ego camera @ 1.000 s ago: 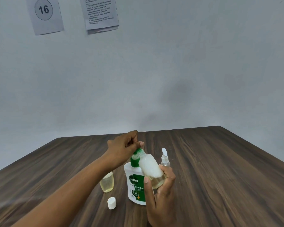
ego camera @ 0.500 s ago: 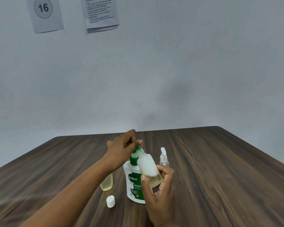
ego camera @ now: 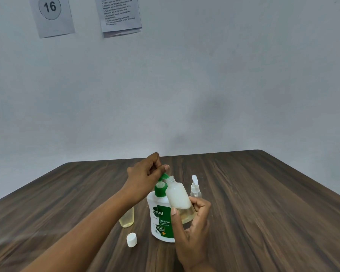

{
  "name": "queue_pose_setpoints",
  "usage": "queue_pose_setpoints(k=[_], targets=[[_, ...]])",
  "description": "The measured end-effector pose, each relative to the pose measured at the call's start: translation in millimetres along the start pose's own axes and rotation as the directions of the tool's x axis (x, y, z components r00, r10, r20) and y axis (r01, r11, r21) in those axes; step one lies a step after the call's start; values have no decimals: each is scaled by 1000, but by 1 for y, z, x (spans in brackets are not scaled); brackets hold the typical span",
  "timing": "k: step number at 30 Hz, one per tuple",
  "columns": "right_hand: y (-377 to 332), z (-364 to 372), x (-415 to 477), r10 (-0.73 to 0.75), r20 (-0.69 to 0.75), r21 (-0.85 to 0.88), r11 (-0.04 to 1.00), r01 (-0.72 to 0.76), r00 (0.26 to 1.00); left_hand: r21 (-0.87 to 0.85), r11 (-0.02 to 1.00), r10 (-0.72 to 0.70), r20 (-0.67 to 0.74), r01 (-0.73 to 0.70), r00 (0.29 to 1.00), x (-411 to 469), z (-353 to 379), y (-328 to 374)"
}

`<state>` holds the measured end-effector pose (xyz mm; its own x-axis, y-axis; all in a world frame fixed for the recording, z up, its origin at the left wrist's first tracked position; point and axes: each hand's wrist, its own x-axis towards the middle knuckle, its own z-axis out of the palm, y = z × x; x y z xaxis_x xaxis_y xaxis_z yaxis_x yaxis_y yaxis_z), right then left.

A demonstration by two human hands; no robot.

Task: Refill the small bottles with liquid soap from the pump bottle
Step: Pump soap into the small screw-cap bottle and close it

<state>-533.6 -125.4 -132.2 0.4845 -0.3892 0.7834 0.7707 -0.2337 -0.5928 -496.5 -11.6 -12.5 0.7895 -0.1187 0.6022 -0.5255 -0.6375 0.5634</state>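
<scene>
- Toward the near edge of the table, about mid-width: the Dettol pump bottle stands upright, label facing the camera.
- Left hand: reaches in from the near left corner. Its fingers are curled over the green pump head, with one fingertip on top.
- Right hand: thumb and fingers are wrapped round the lower half of a small translucent bottle, held off the table against the pump bottle's right side.
- Small translucent bottle: uncapped and tilted, open neck at the pump spout; contact cannot be confirmed. Pale yellow liquid sits at its bottom.
- Second small bottle: upright left of the pump bottle, partly hidden by the left forearm. It contains yellow liquid.
- White cap: on the table just in front of the second small bottle, apart from it.
- Small spray bottle: upright behind the right hand, toward the far edge.
</scene>
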Motion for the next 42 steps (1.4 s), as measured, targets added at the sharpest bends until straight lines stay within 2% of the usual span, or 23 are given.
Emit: queue_pose_setpoints(k=[16,21,25,27,31,34,38,42], targets=[[-1,-3,3,-41,-74,32,999,44,996,-222,974,-56,-97,33,994,-3,7,0],[-4,-4,3,-68,-53,50,996,71,996,-441,897,-115,-154,36,981,-16,2,2],[-7,-5,3,-74,-34,105,991,77,997,-582,812,-230,-243,48,942,-39,1,-12],[-8,-4,3,-83,-23,123,989,85,996,-543,839,-220,-264,44,939,-56,2,-29],[-10,-4,3,-69,21,125,990,66,997,-327,945,-99,-298,-5,949,-86,4,-73],[-13,-5,0,-38,71,131,991,29,997,-171,984,-1,-294,-51,956,-104,7,-89],[-14,-7,-11,-25,226,113,994,0,974,-120,992,11,-298,-48,955,-117,6,-107],[-16,-8,-19,37,464,1,999,-42,885,-136,990,-11,-271,-28,962,-118,8,-112]])
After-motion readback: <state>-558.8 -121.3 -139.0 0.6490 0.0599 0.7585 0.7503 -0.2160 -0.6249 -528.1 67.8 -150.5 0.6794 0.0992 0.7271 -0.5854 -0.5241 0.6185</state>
